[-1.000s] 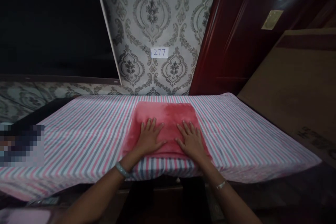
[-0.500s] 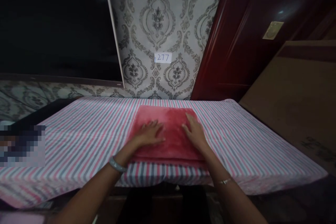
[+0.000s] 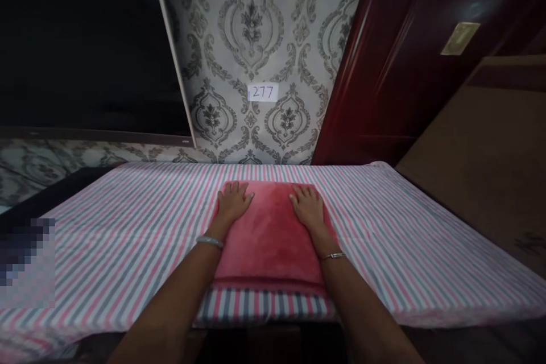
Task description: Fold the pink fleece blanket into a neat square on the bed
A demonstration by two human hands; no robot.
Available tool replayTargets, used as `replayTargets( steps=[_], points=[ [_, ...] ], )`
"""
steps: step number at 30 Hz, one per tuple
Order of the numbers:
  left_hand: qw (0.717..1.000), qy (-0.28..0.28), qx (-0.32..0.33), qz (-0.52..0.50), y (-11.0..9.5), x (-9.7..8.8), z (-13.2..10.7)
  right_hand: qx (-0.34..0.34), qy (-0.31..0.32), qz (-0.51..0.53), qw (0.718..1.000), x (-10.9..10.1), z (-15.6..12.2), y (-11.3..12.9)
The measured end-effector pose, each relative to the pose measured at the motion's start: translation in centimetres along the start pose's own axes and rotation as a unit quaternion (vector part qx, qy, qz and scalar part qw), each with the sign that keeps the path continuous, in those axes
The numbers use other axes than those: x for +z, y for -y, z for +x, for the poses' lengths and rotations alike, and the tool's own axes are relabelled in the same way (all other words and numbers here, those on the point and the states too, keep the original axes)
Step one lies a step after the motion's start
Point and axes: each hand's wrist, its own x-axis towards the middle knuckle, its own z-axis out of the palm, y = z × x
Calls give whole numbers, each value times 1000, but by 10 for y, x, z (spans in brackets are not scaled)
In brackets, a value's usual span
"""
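Observation:
A folded red plush cloth (image 3: pixel 273 239) lies on a table covered with a striped cloth (image 3: pixel 140 227). Its layered fold edge faces me, close to the table's front edge. My left hand (image 3: pixel 232 202) rests flat on the far left corner of the red cloth, fingers spread; a pale bangle circles that wrist. On the far right corner lies my right hand (image 3: pixel 307 205), palm down with fingers apart, a thin bracelet at the wrist. Neither hand grips anything.
Behind the table is a patterned wall with a paper label (image 3: pixel 263 92) reading 277. A large dark screen (image 3: pixel 85 51) stands at the left. On the right are a dark red wooden panel (image 3: pixel 375 68) and a big cardboard box (image 3: pixel 490 153).
Both hands have slid to the far corners of the red cloth, the left one forward and outward. The camera view has shifted a little.

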Motion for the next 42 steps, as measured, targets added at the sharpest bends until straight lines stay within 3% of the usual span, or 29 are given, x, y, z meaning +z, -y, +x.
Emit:
replayTargets(
  steps=[12,16,19,21,23,25,28,31,35,39,42],
  points=[
    [998,-55,15,-31,5,1,4,12,-2,2,1000,-4,-1,3],
    [999,-39,11,-9,-1,-13,2,9,-20,0,1000,-5,-3,4],
    [1000,-23,17,-1,-28,-30,0,6,-27,1,1000,-5,-4,4],
    [997,-11,69,-19,-56,-34,-4,10,-26,8,1000,-4,-3,4],
    [990,-1,134,-42,-85,-27,-10,11,-29,15,999,-2,-3,3],
    [988,-1,150,-45,-105,-12,-19,8,-31,19,999,-1,-2,2],
    [990,-16,137,-20,-111,7,-29,6,-30,18,999,-1,-3,2],
    [993,-15,114,16,-94,8,-32,7,-26,20,999,-3,-4,2],
    [998,22,21,60,-43,-11,-41,7,-20,30,999,-4,-5,2],
    [991,76,-86,62,18,-32,-71,5,-15,48,999,-8,-8,2],
    [983,90,-143,74,40,-50,-95,2,-11,57,998,-19,-10,3]
  ],
)
